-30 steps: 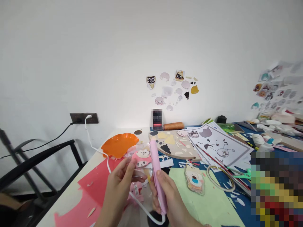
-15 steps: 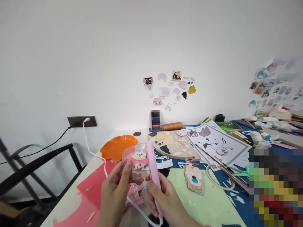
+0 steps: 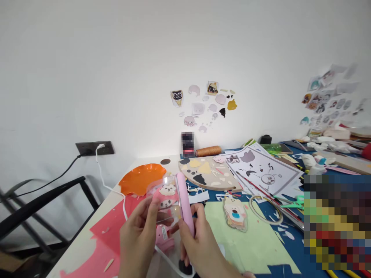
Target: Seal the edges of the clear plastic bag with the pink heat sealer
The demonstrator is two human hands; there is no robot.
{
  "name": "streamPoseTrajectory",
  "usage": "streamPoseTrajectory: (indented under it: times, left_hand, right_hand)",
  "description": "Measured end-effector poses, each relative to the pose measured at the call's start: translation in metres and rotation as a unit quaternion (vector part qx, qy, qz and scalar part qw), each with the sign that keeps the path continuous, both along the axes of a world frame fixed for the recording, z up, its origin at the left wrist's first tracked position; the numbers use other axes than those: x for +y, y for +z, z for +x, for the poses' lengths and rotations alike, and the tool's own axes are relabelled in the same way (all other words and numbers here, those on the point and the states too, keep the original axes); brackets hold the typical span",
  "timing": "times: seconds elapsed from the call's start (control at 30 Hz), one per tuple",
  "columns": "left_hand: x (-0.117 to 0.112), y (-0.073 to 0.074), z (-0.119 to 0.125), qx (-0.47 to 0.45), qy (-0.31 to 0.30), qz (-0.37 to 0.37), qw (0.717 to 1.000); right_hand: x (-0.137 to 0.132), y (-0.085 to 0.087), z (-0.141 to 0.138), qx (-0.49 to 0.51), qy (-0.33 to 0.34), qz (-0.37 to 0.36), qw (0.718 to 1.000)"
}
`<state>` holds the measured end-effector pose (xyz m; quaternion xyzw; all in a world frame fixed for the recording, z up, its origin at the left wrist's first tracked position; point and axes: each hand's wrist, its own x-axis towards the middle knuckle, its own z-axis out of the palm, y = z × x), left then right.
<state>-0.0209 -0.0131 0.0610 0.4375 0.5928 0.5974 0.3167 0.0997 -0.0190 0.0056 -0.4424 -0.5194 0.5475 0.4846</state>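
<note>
My left hand point(image 3: 138, 239) pinches a clear plastic pouch point(image 3: 165, 199) that holds a pink and cream cartoon cut-out. My right hand point(image 3: 203, 245) is wrapped round a pink stick-shaped tool point(image 3: 185, 204) with a white cord point(image 3: 111, 189) trailing from its lower end. The tool's upper part lies along the right edge of the pouch. Both hands are raised a little above the table near its front.
An orange wavy dish point(image 3: 142, 178), red sheets point(image 3: 111, 227), a light green sheet point(image 3: 249, 241), a wooden board point(image 3: 210, 175) with cut shapes, printed papers point(image 3: 262, 170), a tape ring point(image 3: 265, 210), a second laminated figure point(image 3: 235, 212) and green scissors point(image 3: 292, 201) crowd the table. A black chair point(image 3: 43, 204) stands left.
The pouch and tool have drifted slightly left and lower in view. The tool now sits closer along the pouch's right edge. The grips look the same.
</note>
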Motion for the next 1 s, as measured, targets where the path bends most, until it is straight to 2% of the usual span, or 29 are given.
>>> streamPoseTrajectory:
  times: [0.2, 0.33, 0.4, 0.53, 0.67, 0.87, 1.0]
  left_hand:
    - [-0.001, 0.001, 0.003, 0.016, 0.004, -0.02, 1.0]
    - [-0.003, 0.002, 0.007, 0.001, 0.0, -0.005, 1.0]
    - [-0.005, 0.004, 0.008, 0.008, -0.001, 0.003, 1.0]
    - [-0.005, 0.004, 0.006, 0.015, -0.008, 0.028, 0.999]
    - [-0.005, 0.004, 0.004, 0.062, 0.004, 0.043, 0.997]
    - [-0.011, 0.021, -0.003, 0.187, 0.084, 0.083, 0.975]
    - [-0.01, 0.027, -0.013, 0.135, 0.075, 0.11, 0.982]
  right_hand:
    - [0.002, -0.004, -0.002, 0.011, 0.01, 0.003, 1.0]
    - [0.004, -0.008, -0.002, -0.014, 0.015, -0.007, 1.0]
    - [0.004, -0.008, -0.002, 0.004, 0.024, 0.0, 1.0]
    - [0.005, -0.001, -0.001, 0.066, 0.037, -0.005, 0.997]
    - [0.004, 0.006, 0.0, 0.09, 0.061, -0.027, 0.994]
    - [0.0, 0.006, 0.002, 0.098, 0.089, -0.004, 0.991]
    - [0.0, 0.007, 0.003, 0.098, 0.101, -0.022, 0.99]
